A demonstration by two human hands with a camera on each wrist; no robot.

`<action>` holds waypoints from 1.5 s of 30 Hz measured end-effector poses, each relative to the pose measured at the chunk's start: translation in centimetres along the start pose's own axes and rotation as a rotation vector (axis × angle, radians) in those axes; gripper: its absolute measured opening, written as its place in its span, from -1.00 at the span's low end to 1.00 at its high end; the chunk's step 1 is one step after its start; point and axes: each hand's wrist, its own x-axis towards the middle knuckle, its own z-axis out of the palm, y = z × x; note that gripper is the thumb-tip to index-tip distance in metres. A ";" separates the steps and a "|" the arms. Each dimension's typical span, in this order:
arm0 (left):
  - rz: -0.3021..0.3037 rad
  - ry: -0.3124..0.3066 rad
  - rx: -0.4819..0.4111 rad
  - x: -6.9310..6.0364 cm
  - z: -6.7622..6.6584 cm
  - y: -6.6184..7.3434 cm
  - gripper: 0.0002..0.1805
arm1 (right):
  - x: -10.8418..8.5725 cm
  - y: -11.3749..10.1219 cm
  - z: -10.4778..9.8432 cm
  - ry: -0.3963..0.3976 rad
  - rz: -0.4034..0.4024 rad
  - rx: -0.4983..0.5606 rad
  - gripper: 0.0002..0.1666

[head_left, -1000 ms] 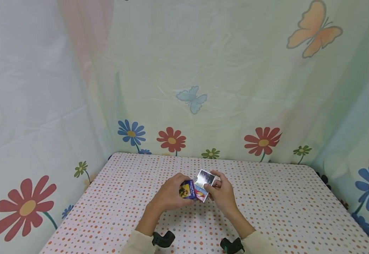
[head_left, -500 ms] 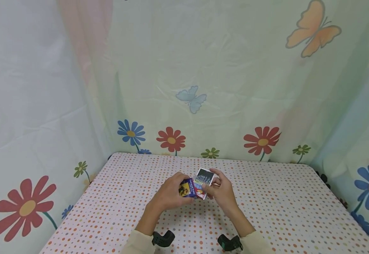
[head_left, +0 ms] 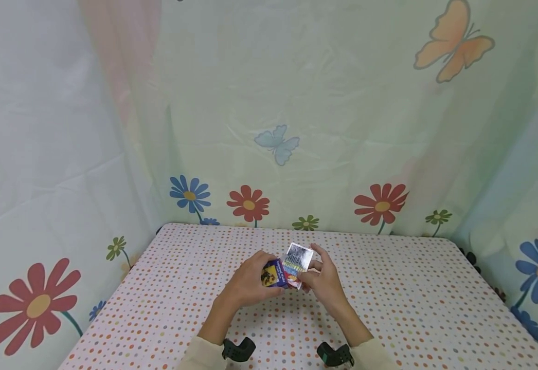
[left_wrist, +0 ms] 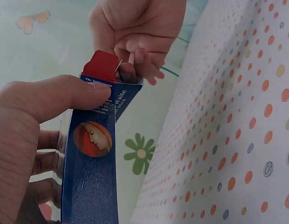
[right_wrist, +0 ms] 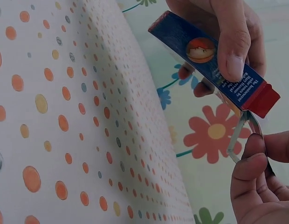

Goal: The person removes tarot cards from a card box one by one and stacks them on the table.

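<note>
A small blue box (head_left: 273, 273) with a yellow picture is gripped by my left hand (head_left: 250, 280) above the table. In the left wrist view the box (left_wrist: 91, 172) shows a round face picture and a raised red end flap (left_wrist: 101, 64), my left thumb pressing near that end. My right hand (head_left: 325, 280) pinches a shiny card-like piece (head_left: 298, 258) with a dark upper part, touching or overlapping the box's right end. Seen from the right wrist, thin edges (right_wrist: 237, 135) run from the box's open end to my right fingertips (right_wrist: 256, 154).
A table covered in a dotted cloth (head_left: 195, 257) lies below both hands. Behind it hangs a pale curtain (head_left: 334, 113) printed with flowers and butterflies. A black band (head_left: 238, 350) is on the left wrist and another (head_left: 335, 355) on the right.
The shiny piece has tilted a little and catches the light differently; its top edge sits slightly higher than a second ago. Both hands keep their holds, and the view has shifted slightly.
</note>
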 end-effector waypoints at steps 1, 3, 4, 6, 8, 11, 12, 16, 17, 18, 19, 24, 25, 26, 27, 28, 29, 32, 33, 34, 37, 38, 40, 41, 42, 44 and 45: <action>0.000 0.005 0.001 0.0 0.0 0.0 -0.24 | 0.0 0.0 0.0 0.005 -0.003 0.001 -0.01; 0.000 0.016 0.000 0.0 0.1 0.0 -0.23 | 0.1 0.0 0.0 0.020 -0.005 0.005 -0.03; -0.002 0.020 -0.004 0.0 0.2 0.0 -0.23 | 0.1 0.0 0.0 0.025 -0.008 0.003 -0.04; -0.010 0.025 -0.008 0.0 0.2 0.0 -0.23 | 0.2 0.0 0.1 0.030 -0.011 -0.004 -0.05; -0.017 0.025 -0.011 0.0 0.2 0.0 -0.22 | 0.3 0.1 0.1 0.036 -0.009 -0.008 -0.06; -0.024 0.022 -0.017 0.0 0.2 0.0 -0.21 | 0.4 0.2 0.1 0.042 -0.010 -0.016 -0.06; -0.025 0.022 -0.018 0.0 0.2 0.0 -0.21 | 0.5 0.2 0.1 0.042 -0.010 -0.018 -0.06; -0.031 0.023 -0.021 0.0 0.2 -0.2 -0.21 | 0.7 0.2 0.2 0.044 -0.011 -0.027 -0.07; -0.032 0.024 -0.020 0.0 0.3 -0.2 -0.21 | 0.7 0.2 0.2 0.045 -0.011 -0.029 -0.07; -0.033 0.024 -0.021 0.0 0.4 -0.2 -0.20 | 0.7 0.2 0.2 0.046 -0.012 -0.032 -0.07; -0.033 0.024 -0.020 0.1 0.4 -0.3 -0.20 | 0.8 0.3 0.2 0.047 -0.012 -0.034 -0.07; -0.036 0.025 -0.011 0.1 0.6 -0.4 -0.20 | 0.8 0.3 0.2 0.045 -0.017 -0.040 -0.06; -0.037 0.025 -0.008 0.1 0.7 -0.5 -0.20 | 0.8 0.4 0.1 0.044 -0.017 -0.042 -0.06; -0.038 0.026 -0.006 0.1 0.7 -0.5 -0.20 | 0.8 0.4 0.1 0.043 -0.017 -0.045 -0.06; -0.036 0.025 0.000 0.1 0.8 -0.6 -0.20 | 0.8 0.4 0.1 0.042 -0.018 -0.050 -0.06; -0.036 0.025 0.003 0.2 0.8 -0.6 -0.20 | 0.8 0.4 0.1 0.040 -0.017 -0.052 -0.07; -0.037 0.026 0.006 0.2 0.8 -0.7 -0.20 | 0.8 0.4 0.1 0.040 -0.017 -0.057 -0.06; -0.039 0.028 0.008 0.2 1.0 -0.9 -0.20 | 0.9 0.4 0.1 0.039 -0.021 -0.062 -0.07; -0.040 0.029 0.007 0.2 1.0 -0.9 -0.20 | 0.9 0.5 0.1 0.035 -0.027 -0.062 -0.07; -0.045 0.030 0.005 0.2 1.1 -1.0 -0.20 | 1.0 0.5 0.1 0.033 -0.028 -0.060 -0.07; -0.052 0.029 0.002 0.2 1.2 -1.3 -0.19 | 1.1 0.6 0.2 0.022 -0.030 -0.058 -0.06; -0.054 0.028 0.000 0.2 1.3 -1.4 -0.18 | 1.1 0.6 0.2 0.019 -0.030 -0.058 -0.05; -0.060 0.026 -0.003 0.2 1.3 -1.5 -0.18 | 1.2 0.6 0.2 0.017 -0.026 -0.062 -0.05; -0.063 0.026 -0.001 0.2 1.3 -1.5 -0.17 | 1.3 0.6 0.2 0.017 -0.028 -0.063 -0.05; -0.065 0.026 0.000 0.3 1.4 -1.5 -0.17 | 1.3 0.6 0.2 0.016 -0.031 -0.065 -0.05; -0.070 0.026 0.006 0.3 1.4 -1.6 -0.17 | 1.4 0.6 0.2 0.016 -0.036 -0.065 -0.05; -0.072 0.027 0.008 0.4 1.5 -1.6 -0.17 | 1.5 0.7 0.2 0.016 -0.038 -0.065 -0.05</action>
